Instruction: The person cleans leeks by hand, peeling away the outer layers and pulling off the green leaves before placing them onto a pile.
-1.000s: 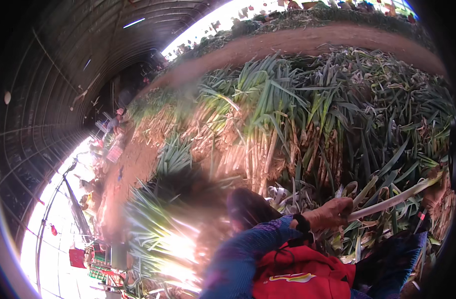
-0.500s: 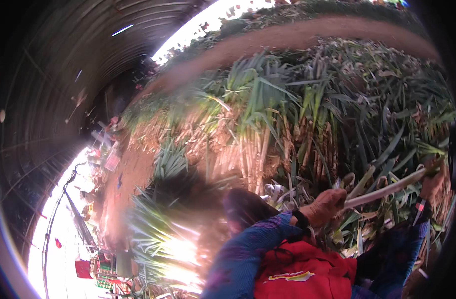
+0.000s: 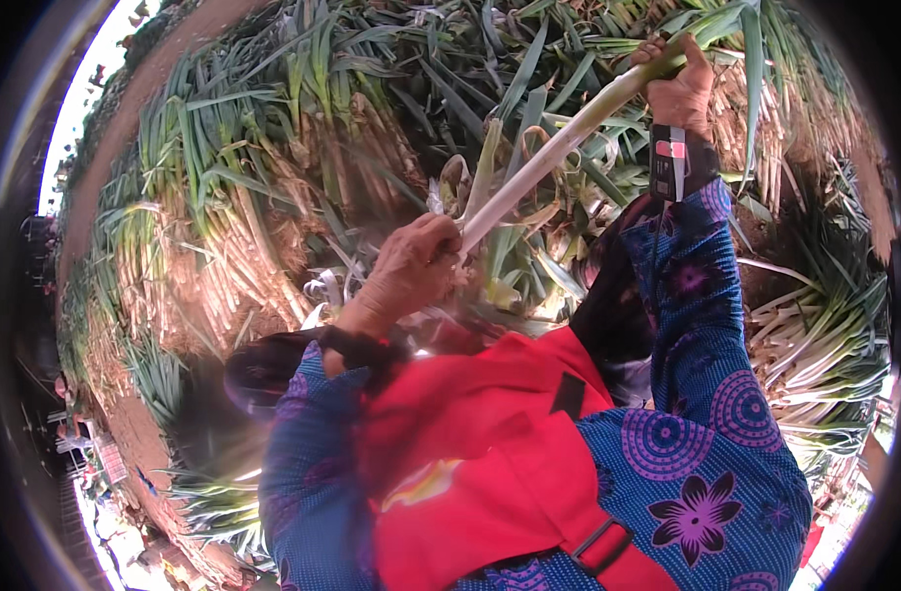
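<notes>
A long leek (image 3: 539, 169) with a white shank and green top slants between my two hands, rising toward the right. My left hand (image 3: 408, 268) is closed at its white lower end, fingers bent in against the stalk; the root tip is partly hidden there. Higher up, my right hand (image 3: 683, 96) wraps round the green part, and leaves hang past it. Loose peeled leaves (image 3: 505, 286) and dry skins lie below the stalk, between my knees.
Bundled leeks (image 3: 190, 261) lie in rows on the soil at left, roots toward me. More leeks (image 3: 815, 345) are heaped at right. A bare earth path (image 3: 165, 64) runs along the far left. My red apron (image 3: 480, 473) covers my lap.
The view has swung right and down, so both hands now appear farther left and higher. Both hands keep hold of the same leek, which slants more steeply in the picture.
</notes>
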Tool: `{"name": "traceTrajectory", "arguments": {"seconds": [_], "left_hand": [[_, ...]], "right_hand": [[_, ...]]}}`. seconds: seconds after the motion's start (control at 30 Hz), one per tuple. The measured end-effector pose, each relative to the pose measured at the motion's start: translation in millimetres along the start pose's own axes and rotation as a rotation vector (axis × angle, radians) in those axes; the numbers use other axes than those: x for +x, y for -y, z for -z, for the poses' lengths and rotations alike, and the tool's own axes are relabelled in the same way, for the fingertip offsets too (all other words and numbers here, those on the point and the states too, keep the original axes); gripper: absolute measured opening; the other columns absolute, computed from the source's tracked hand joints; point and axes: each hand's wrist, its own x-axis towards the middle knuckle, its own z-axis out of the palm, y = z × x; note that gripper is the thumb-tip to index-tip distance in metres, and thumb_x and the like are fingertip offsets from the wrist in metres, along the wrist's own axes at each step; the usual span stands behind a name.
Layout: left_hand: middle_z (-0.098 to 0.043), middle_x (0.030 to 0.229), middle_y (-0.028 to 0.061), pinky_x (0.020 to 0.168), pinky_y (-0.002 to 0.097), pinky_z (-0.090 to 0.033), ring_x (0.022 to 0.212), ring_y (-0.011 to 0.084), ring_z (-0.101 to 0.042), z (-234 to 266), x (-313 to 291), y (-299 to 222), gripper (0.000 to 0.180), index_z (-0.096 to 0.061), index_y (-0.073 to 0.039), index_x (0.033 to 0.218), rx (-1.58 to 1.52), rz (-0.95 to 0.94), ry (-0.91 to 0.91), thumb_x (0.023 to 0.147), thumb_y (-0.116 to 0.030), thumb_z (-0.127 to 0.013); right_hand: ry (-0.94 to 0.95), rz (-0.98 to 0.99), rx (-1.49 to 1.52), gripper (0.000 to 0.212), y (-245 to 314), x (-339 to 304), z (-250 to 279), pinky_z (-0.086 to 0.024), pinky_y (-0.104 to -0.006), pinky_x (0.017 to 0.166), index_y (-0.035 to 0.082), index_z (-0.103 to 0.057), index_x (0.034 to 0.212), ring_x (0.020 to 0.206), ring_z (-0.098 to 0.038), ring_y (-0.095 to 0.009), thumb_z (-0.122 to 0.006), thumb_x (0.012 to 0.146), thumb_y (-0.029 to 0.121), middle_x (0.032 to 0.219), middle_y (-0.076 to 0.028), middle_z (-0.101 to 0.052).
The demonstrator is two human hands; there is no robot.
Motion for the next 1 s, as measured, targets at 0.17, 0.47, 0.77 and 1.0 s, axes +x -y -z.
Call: {"name": "traceTrajectory", "arguments": {"seconds": [0.17,0.47,0.77,1.0], "left_hand": [[-0.061,0.081,0.0061,0.066,0.0311,-0.049,0.075,0.0189,-0.061,26,-30,21,0.007,-0.057,-0.002,0.092,-0.401,0.328,-0.185,0.085,0.0,-0.059],[-0.06,0.115,0.0105,0.082,0.028,-0.049,0.095,0.0158,-0.06,36,-59,24,0.043,-0.051,-0.001,0.127,-0.624,0.567,-0.181,0.088,-0.011,-0.066],[-0.061,0.108,0.0035,0.092,0.0341,-0.043,0.107,0.019,-0.056,12,7,-26,0.046,-0.051,-0.005,0.128,-1.215,0.351,-0.375,0.097,-0.039,-0.053],[-0.028,0.056,-0.0067,0.047,0.0265,-0.026,0.049,0.0085,-0.028,19,4,-33,0.033,-0.048,-0.011,0.078,-1.23,0.473,-0.499,0.1,-0.036,-0.048]], "right_hand": [[-0.093,0.073,-0.084,0.023,-8,-7,-8,-0.042,-0.0367,0.062,0.004,-0.046,0.087,0.065,-0.046,-0.021,-0.06,0.086,0.023,0.076,-0.008,-0.048],[-0.247,-0.033,0.298,0.03,32,-4,24,-0.04,-0.0342,0.059,0.003,-0.04,0.084,0.064,-0.042,-0.018,-0.051,0.091,0.03,0.072,-0.006,-0.041],[-0.247,0.061,0.261,0.02,8,-10,8,-0.041,-0.0341,0.059,0.003,-0.041,0.085,0.062,-0.044,-0.019,-0.053,0.081,0.018,0.076,-0.007,-0.044],[-0.237,0.101,0.147,0.028,7,-17,13,-0.041,-0.0321,0.058,0.003,-0.043,0.083,0.064,-0.043,-0.018,-0.056,0.086,0.028,0.072,-0.006,-0.043]]}}
